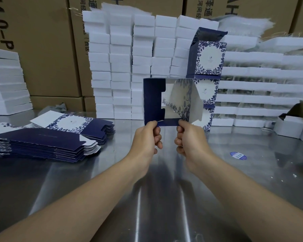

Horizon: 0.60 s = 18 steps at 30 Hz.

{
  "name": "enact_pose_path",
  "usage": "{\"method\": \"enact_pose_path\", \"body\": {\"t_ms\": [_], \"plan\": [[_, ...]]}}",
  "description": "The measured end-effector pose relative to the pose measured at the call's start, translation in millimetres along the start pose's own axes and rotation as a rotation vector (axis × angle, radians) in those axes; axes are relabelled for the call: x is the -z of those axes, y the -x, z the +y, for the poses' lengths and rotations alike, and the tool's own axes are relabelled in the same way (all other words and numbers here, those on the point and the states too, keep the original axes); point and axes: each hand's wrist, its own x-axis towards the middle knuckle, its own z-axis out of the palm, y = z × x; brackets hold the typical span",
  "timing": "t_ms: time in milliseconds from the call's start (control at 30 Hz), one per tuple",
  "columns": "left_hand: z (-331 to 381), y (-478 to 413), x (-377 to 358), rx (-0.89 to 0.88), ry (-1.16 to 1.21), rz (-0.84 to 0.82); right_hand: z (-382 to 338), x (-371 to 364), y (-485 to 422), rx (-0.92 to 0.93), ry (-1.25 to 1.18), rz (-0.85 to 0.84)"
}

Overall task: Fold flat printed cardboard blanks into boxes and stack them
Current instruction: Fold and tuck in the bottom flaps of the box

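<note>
Left of the half-opened box, a pile of flat blanks lay on the worktop. The box itself was held up in the air, with the left hand and right hand each closing their grip in a pinch on its lower navy flap. Just behind and right of the box rose the stack of finished boxes. The step looked like squaring the sleeve and folding the end flaps, so the next move probably called for tucking the notched navy panel in. On a brown carton far left of the box, "4.0-P" could be read. Cartons above it bore cut-off Chinese characters, and the boxes' emblem was too small to read.
</note>
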Motion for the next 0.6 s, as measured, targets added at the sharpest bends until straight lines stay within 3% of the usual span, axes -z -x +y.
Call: {"method": "enact_pose_path", "body": {"t_ms": [333,467,600], "plan": [[-3,-5,2,0.021,0.017,0.034,-3,5,0,-0.001,-0.018,0.019],[-5,-8,4,0.08,0.029,-0.01,-3,6,-4,0.146,0.058,0.087],[-9,-11,8,0.075,-0.062,0.049,-6,10,-5,0.298,0.223,0.119]]}}
